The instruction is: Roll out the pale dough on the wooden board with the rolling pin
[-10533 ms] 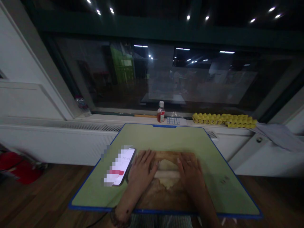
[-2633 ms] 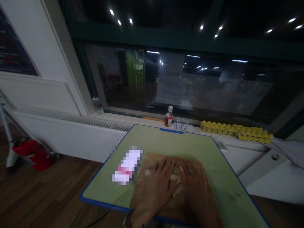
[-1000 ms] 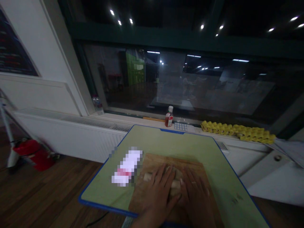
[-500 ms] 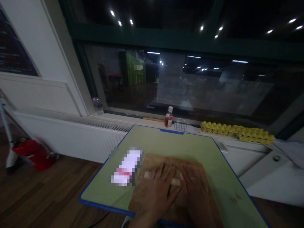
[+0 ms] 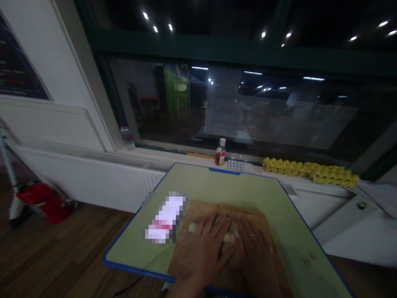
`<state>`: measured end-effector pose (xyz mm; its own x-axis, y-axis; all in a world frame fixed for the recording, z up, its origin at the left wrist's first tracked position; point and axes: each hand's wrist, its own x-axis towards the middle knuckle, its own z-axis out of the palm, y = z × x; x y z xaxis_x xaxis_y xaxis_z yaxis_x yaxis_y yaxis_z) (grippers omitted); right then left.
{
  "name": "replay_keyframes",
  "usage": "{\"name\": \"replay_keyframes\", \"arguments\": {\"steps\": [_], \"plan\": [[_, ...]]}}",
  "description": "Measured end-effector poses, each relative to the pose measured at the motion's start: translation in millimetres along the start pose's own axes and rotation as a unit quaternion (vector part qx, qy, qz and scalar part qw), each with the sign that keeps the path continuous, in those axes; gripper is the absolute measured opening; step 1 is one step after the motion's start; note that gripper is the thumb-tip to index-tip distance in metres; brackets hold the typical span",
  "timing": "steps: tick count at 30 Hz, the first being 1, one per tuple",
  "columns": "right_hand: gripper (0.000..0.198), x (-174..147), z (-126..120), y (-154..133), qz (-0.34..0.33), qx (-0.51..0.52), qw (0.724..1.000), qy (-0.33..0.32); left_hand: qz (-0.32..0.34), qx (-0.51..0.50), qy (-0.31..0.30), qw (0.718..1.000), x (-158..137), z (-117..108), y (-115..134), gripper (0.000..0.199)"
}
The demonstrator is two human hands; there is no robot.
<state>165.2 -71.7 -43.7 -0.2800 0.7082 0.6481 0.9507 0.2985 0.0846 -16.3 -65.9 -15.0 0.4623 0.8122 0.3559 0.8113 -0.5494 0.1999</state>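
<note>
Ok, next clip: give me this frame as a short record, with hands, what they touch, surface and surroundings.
left hand: flat, palm down on the rolling pin
right hand: flat on the same pin, ring on one finger
under pin: dough, mostly hidden
surface: wooden board on green table
beside board: phone, left
window sill: red bottle, yellow egg trays

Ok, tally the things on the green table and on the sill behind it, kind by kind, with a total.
Wooden board: 1
Rolling pin: 1
Phone: 1
Bottles, red one and clear one: 2
Yellow egg tray: 1
Total: 6
</note>
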Motion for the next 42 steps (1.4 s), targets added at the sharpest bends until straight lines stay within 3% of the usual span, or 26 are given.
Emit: {"name": "replay_keyframes", "arguments": {"steps": [7, 20, 25, 34, 42], "plan": [[0.038, 23, 7, 9, 0.025, 0.011, 0.999, -0.021, -0.033, -0.028, -0.010, 0.999, 24, -7, 1, 0.055], [0.038, -16, -6, -4, -0.025, -0.009, 0.999, 0.018, 0.032, 0.025, 0.028, 0.999, -16, 8, 0, 0.068], [0.038, -9, -3, -2, -0.016, -0.010, 1.000, 0.016, 0.024, 0.012, 0.025, 0.999, -11, 10, 0, 0.070], [0.040, 17, 4, 7, 0.004, 0.006, 1.000, -0.022, -0.014, -0.027, -0.009, 1.000, 16, -7, -1, 0.061], [0.041, -6, -2, -2, 0.004, -0.002, 1.000, 0.009, 0.021, -0.001, 0.012, 1.000, -12, 1, 3, 0.067]]}}
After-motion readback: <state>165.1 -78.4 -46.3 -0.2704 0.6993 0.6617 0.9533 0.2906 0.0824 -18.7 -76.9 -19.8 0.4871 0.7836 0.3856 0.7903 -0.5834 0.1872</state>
